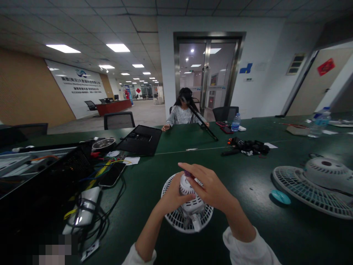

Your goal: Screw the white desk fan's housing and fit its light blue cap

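A small white fan lies face down on the green table in front of me, its round grille under the motor housing. My left hand is wrapped around the left side of that housing, thumb across its middle. From the right, my right hand curls over the top of the housing. Its fingers close on a small purple piece at the top, mostly covered, so its kind is unclear.
On the right lie a larger white fan and a turquoise disc. To the left are a black computer case, a phone, and tangled cables. Across the table sits a person by a black pole.
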`<state>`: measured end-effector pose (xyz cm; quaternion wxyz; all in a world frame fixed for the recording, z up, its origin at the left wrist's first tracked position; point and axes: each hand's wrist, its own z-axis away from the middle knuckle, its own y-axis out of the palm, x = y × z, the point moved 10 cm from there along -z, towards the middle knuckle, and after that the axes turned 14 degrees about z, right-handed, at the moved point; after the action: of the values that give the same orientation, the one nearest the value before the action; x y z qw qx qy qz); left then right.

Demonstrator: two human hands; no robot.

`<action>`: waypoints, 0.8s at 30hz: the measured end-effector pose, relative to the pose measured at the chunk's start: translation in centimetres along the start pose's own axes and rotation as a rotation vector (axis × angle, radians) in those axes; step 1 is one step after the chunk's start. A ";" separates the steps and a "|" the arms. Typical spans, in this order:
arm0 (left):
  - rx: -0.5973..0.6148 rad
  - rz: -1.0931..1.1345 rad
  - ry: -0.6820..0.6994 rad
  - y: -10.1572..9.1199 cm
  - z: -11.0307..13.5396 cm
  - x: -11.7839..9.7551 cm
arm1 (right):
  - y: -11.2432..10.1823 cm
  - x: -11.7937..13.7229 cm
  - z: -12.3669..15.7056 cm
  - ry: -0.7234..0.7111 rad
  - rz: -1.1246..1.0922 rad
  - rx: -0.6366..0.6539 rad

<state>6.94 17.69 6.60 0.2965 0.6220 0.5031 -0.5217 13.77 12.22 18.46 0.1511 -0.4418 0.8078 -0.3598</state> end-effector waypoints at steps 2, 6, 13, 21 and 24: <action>0.002 0.006 0.009 0.0 0.0 0.0 | 0.1 0.1 0.0 -0.009 -0.005 0.017; -0.009 0.006 0.009 -0.1 -0.1 0.3 | 0.1 0.1 0.0 -0.015 -0.016 0.014; -0.003 0.005 -0.005 -0.1 0.0 0.6 | -0.1 -0.1 -0.1 -0.011 -0.035 -0.004; 0.005 0.018 -0.019 0.0 0.0 0.1 | -0.2 -0.9 0.0 0.057 0.014 -0.038; 0.010 0.008 -0.029 0.0 0.0 0.1 | -0.1 -1.7 0.2 0.120 0.006 -0.059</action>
<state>6.96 17.70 6.52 0.3027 0.6179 0.4936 -0.5319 14.92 13.51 18.32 0.0903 -0.4215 0.8269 -0.3612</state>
